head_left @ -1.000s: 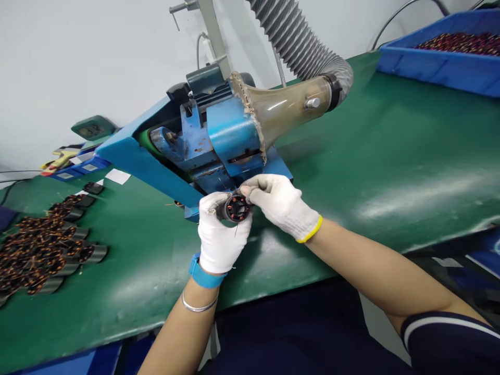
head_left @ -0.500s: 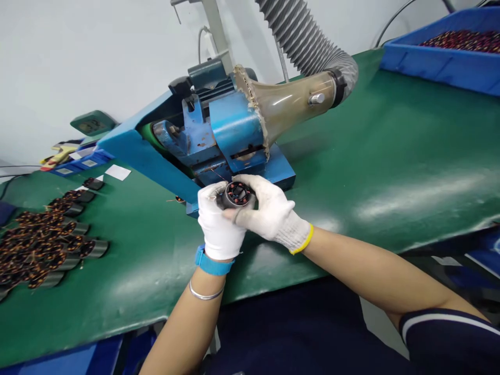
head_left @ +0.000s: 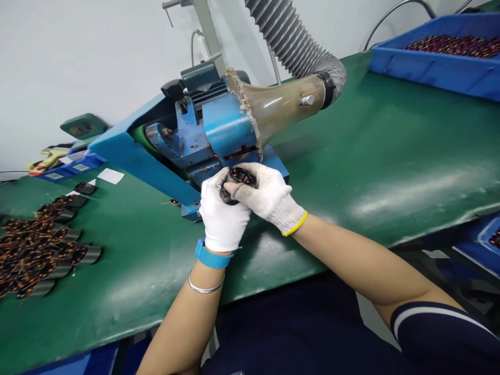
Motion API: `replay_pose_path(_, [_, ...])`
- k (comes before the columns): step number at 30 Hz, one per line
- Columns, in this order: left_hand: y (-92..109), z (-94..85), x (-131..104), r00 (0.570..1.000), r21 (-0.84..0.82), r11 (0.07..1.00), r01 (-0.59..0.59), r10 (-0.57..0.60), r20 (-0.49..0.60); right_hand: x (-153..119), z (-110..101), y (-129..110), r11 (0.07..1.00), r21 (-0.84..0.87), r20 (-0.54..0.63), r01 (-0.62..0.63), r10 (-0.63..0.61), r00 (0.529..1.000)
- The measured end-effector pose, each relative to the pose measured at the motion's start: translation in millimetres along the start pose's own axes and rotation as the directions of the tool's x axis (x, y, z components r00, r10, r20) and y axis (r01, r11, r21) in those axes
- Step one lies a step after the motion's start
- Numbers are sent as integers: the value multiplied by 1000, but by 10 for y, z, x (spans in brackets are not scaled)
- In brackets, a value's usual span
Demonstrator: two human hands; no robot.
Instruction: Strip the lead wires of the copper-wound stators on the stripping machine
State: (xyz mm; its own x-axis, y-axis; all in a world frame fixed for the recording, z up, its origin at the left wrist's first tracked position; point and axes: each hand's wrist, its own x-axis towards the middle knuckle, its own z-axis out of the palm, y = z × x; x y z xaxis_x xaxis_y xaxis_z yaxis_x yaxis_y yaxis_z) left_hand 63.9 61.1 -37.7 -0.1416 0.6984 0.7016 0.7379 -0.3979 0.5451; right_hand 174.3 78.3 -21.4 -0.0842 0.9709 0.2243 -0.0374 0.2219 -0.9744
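Between my two gloved hands is a dark, round motor stator (head_left: 242, 177) with copper windings showing at its top face. My left hand (head_left: 223, 208), in a white glove, is closed around its left side and underside. On the right side, my right hand (head_left: 262, 192) grips it, thumb across the front and fingers behind. The stator is tilted, close against the front of a blue belt-driven machine (head_left: 228, 122). A thin wire seems to run from the stator toward the machine's slot; its end is hidden.
Many wound stators (head_left: 42, 239) stand grouped on the green table (head_left: 136, 281) at the left. A clear funnel (head_left: 281, 104) joins the machine to a grey hose (head_left: 289, 36). A blue bin (head_left: 429, 70) of small dark red parts sits at back right. Another stator (head_left: 174, 202) lies beside the machine.
Both hands have raised the stator closer to the machine's slot and tipped it. The right thumb now lies across its front. The whole view has shifted slightly.
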Motion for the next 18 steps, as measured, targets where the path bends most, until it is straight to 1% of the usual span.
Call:
replay_pose_path(5, [34, 29, 88, 999, 18, 999, 27, -27, -25, 80, -13, -65, 996, -19, -17, 84, -84, 996])
replay_pose_path(12, [52, 78, 122, 1000, -7, 1000, 28, -28, -1, 90, -24, -57, 994, 24, -39, 107, -106, 994])
replay_pose_path(18, [71, 93, 122, 999, -2, 1000, 25, -25, -23, 78, -14, -56, 990, 39, -63, 135, -132, 989])
